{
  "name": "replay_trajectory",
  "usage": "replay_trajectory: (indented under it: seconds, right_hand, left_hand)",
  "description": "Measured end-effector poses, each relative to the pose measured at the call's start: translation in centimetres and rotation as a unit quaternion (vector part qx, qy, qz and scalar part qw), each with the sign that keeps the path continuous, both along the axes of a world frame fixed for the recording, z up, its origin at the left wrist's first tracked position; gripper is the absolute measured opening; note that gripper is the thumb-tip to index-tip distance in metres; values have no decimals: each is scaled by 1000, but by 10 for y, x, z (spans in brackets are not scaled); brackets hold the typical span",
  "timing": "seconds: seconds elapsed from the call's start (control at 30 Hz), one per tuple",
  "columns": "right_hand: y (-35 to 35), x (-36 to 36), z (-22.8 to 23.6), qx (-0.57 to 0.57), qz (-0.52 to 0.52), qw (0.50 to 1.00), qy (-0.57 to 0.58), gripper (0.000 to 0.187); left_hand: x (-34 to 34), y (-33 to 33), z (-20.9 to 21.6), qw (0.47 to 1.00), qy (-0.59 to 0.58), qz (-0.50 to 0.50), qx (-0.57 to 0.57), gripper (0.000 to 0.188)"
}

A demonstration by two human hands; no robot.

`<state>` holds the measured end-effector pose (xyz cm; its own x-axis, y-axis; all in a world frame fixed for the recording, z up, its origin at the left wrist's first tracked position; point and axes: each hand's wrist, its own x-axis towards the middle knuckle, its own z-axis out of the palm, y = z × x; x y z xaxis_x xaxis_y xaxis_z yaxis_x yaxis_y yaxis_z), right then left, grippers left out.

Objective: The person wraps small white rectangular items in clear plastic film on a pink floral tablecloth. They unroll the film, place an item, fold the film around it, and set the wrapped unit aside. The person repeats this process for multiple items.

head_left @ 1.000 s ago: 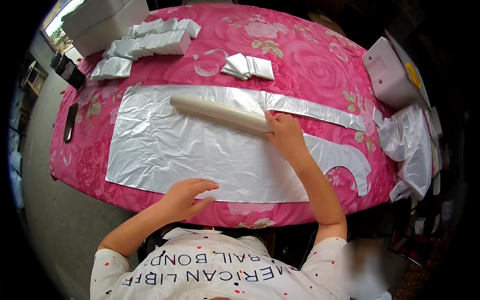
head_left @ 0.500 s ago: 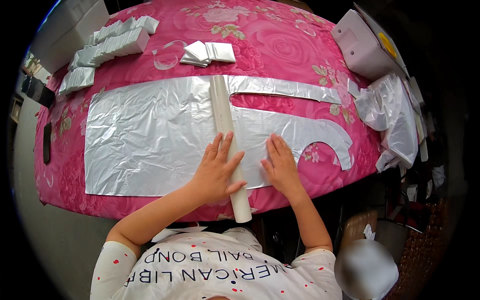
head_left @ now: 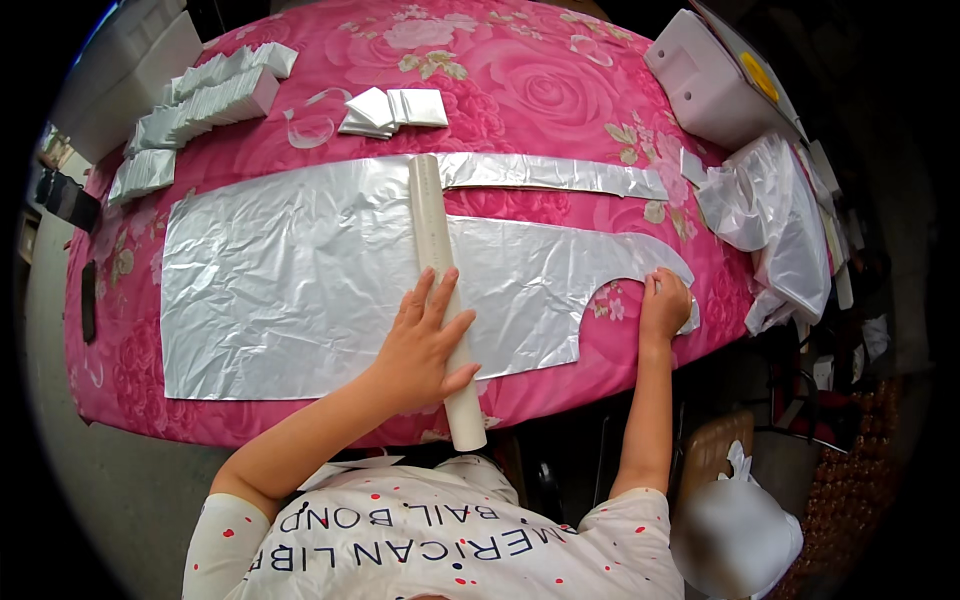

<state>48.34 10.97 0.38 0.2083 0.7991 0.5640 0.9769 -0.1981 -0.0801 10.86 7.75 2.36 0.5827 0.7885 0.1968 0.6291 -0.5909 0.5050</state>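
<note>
A silvery-white plastic film apron (head_left: 270, 290) lies spread on the pink cloth, creased, with a curved cut-out and loop at its right end. Across its middle, running from far to near, lies a pale cream plastic tube (head_left: 434, 225). My left hand (head_left: 420, 335) rests on the tube with its fingers spread and the thumb on the near side. Farther right, my right hand (head_left: 665, 303) has its fingers closed in a pinch at the apron's loop end. A long film strip (head_left: 560, 176) stretches right from beyond the tube, separated from the main piece by a gap.
Folded white packets (head_left: 395, 110) lie beyond the apron, and stacked rows of packets (head_left: 205, 110) at far left. A white foam box (head_left: 705, 85) and clear plastic bags (head_left: 780, 215) occupy the right side. A dark phone-like bar (head_left: 89, 300) lies at the left edge. Another person (head_left: 735, 540) is at lower right.
My right hand has moved right from the flat film beside the tube to the loop end, its fingers closing there. My left hand stays on the tube. The view has shifted slightly.
</note>
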Motion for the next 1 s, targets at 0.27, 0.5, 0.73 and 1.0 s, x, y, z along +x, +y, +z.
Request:
replay_trajectory:
  seconds: [0.27,0.5,0.73,1.0]
  right_hand:
    - [-29,-174,54,27,261,961,92,17]
    - [-57,-251,55,-36,354,911,210,18]
    - [-75,-260,59,-150,432,807,374,28]
    - [-66,-251,59,-113,335,869,346,27]
  left_hand:
    - [2,-7,19,976,-204,-42,-64,53]
    - [-10,11,21,666,-438,150,-585,32]
    - [-24,14,13,680,-432,149,-574,24]
    - [-34,18,4,704,-395,116,-579,23]
